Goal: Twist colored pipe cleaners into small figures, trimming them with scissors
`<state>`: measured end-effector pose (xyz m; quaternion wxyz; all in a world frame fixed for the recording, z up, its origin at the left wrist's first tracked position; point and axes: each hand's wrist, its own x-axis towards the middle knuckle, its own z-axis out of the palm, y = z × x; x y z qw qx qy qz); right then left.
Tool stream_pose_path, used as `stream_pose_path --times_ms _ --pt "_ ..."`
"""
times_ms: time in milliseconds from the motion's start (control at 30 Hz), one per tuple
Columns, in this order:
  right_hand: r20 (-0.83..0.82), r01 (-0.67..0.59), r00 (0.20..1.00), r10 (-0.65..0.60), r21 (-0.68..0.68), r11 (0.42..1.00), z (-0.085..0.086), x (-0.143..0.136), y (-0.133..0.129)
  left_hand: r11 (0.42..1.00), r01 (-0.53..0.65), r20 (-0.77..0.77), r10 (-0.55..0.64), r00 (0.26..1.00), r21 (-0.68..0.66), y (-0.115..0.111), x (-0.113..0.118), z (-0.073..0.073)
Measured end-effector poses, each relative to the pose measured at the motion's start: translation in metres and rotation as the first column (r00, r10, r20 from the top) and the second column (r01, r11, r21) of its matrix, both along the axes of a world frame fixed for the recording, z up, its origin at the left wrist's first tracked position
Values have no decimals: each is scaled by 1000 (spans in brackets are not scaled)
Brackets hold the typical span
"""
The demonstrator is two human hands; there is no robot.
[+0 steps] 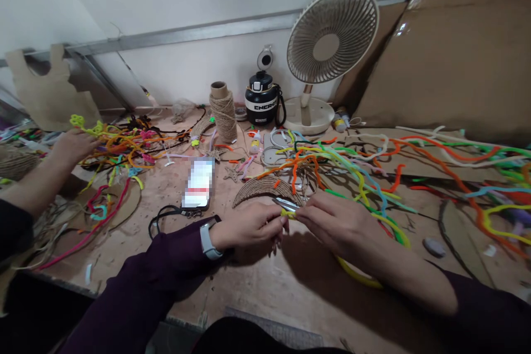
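Observation:
My left hand (pixel 253 227) and my right hand (pixel 342 227) meet over the table, both with fingers pinched together. Between their fingertips is a short bit of yellow pipe cleaner (pixel 288 214). A longer yellow pipe cleaner (pixel 359 276) curves out beneath my right forearm; whether it joins the held bit is hidden. Just behind the fingertips shows a pointed silver metal tool (pixel 286 204), perhaps scissors; I cannot tell whether my right hand grips it. Beyond it lies a crescent wrapped in brown twine (pixel 265 188).
Colourful pipe cleaners (pixel 373 171) spread across the right. A phone (pixel 199 185), twine spool (pixel 224 113), black bottle (pixel 262 100) and fan (pixel 309 113) stand or lie farther back. At left, another person's hand (pixel 77 146) touches a pipe cleaner pile (pixel 133 141). A ruler (pixel 276 327) lies at the front edge.

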<state>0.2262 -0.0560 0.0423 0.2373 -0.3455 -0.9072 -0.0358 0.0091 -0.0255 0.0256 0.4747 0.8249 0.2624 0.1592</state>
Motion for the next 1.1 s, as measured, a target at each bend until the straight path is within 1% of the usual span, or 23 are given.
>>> stream_pose_path --times_ms 67,167,233,333,467,600,700,833,900,1000,1067,1100 --pt "-25 19 1000 -19 25 1000 -3 -3 -5 994 -16 -27 19 999 111 -2 1 0" --pt "-41 28 999 -27 22 999 -3 -4 -9 979 -30 -61 43 997 200 -5 1 1" --pt "-52 27 998 -27 -11 1000 -2 -4 -9 976 -25 -67 41 997 214 -5 0 3" --pt "-59 33 998 -36 -51 998 0 -4 -6 982 5 -64 7 998 191 -4 0 5" --pt "-46 36 998 -37 -24 999 0 -4 -5 972 40 -90 -19 996 230 -3 -1 3" --pt "-21 24 999 -24 -8 1000 -1 -4 -6 955 69 -177 -18 984 290 -3 -2 -2" --pt "-8 27 1000 -27 12 1000 0 -5 -7 919 79 -244 19 969 387 -3 -1 -7" --pt "-71 68 996 -63 73 995 1 -10 -11 839 90 -273 72 959 536 -5 0 -11" --pt "-94 86 993 -76 99 991 0 -14 -16 802 46 -240 123 963 595 -8 1 -12" --pt "-146 114 985 -93 147 982 -6 -22 -26 763 -87 -125 216 968 640 -13 2 -14" --pt "-156 115 984 -90 163 980 -11 -26 -31 770 -170 -54 256 965 615 -17 4 -16" --pt "-150 109 985 -84 165 980 -13 -28 -33 787 -204 -28 271 962 582 -19 5 -16"
